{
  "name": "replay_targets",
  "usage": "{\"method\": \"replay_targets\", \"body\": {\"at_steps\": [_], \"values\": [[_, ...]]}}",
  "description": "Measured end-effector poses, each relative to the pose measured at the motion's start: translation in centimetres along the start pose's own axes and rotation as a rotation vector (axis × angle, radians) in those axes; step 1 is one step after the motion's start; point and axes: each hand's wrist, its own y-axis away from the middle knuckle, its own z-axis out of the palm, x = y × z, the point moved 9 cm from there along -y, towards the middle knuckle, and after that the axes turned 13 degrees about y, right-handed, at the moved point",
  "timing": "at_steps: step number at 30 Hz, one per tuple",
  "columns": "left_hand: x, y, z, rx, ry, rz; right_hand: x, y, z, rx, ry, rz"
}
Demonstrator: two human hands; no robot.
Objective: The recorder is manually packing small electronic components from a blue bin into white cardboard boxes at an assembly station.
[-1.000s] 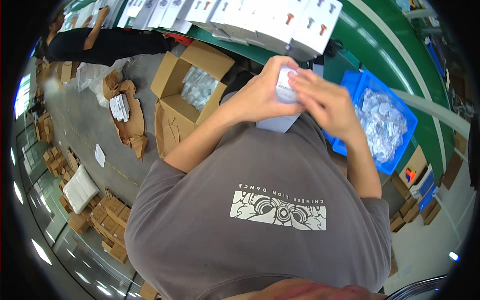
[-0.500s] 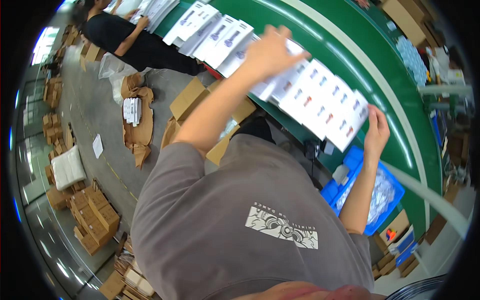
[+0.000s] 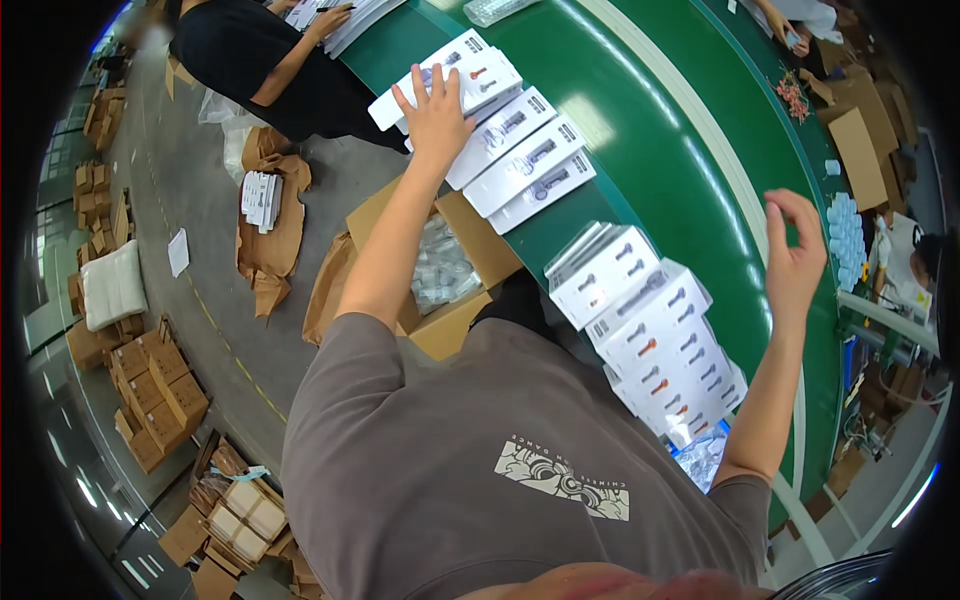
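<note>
My left hand (image 3: 437,120) lies with fingers spread on a white printed carton (image 3: 480,72) at the far end of the green table. Close beside it, several more white cartons (image 3: 527,160) overlap in a slanting row, with pictures of a handled device on them. My right hand (image 3: 797,255) is raised at the right over the table, fingers loosely curved, thumb apart, nothing in it. Nearer to me, between my arms, a fanned stack of white cartons (image 3: 660,345) with rows of small device pictures lies along the table edge.
Below the near stack is a bin with clear plastic packets (image 3: 703,455). Left of the table stands an open cardboard box (image 3: 480,235) of clear wrapped pieces. A co-worker in black (image 3: 235,50) stands at the far left. Other hands (image 3: 790,35) work across the green table (image 3: 640,120).
My left hand has moved left and away onto the far cartons. The right hand has left the near stack and risen to the right. A gap now separates the two carton groups.
</note>
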Motion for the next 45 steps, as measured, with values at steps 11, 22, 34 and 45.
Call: {"method": "replay_targets", "body": {"at_steps": [11, 22, 34, 45], "values": [[3.5, 0.9, -6.2, -0.689, 1.078, -0.532, -21.8, -2.7, 16.1, -0.026, 0.272, -1.144], [-3.3, 9.0, -9.3, 0.144, 1.987, -0.462, -27.1, 1.4, 29.2, -1.643, -0.625, -0.569], [-11.6, 36.2, -4.2, 0.434, 1.729, -1.648, -14.1, -23.8, 63.8, -0.362, 0.68, -0.826], [-11.0, 30.7, -2.8, 0.131, 1.671, -1.427, -8.0, -26.6, 58.1, -0.493, 0.752, -0.629]]}}
